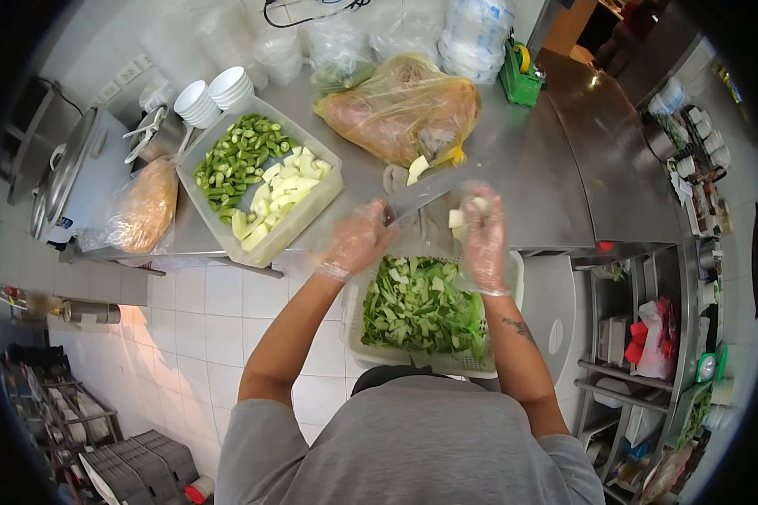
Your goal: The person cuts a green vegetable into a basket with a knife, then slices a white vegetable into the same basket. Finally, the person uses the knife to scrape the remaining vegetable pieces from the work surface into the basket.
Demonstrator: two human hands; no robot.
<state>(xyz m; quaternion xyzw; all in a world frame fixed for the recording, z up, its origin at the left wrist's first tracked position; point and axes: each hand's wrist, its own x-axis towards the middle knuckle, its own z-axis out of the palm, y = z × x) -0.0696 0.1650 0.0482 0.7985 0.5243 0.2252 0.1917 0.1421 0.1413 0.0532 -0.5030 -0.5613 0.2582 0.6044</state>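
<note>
My left hand [358,240], in a clear plastic glove, is closed around the handle of a knife [429,195]. Its broad blade points to the right over the steel counter. My right hand [485,244], also gloved, has its fingers curled around a pale vegetable piece [457,220] near the blade. Just beyond the knife is another pale wedge [418,170]. Close to me, below both hands, a white plastic basket [355,337] holds chopped leafy greens [425,307]. To the left, a clear plastic tub [307,217] contains cut okra [237,164] and pale green chunks [285,192].
Behind the knife lies a filled yellow plastic bag [400,109]. A green tape dispenser [520,76] stands at the back right. White bowls [230,87], a bagged orange-brown item [146,204] and a large lidded pot [80,172] are at left. Metal shelves [627,370] stand right.
</note>
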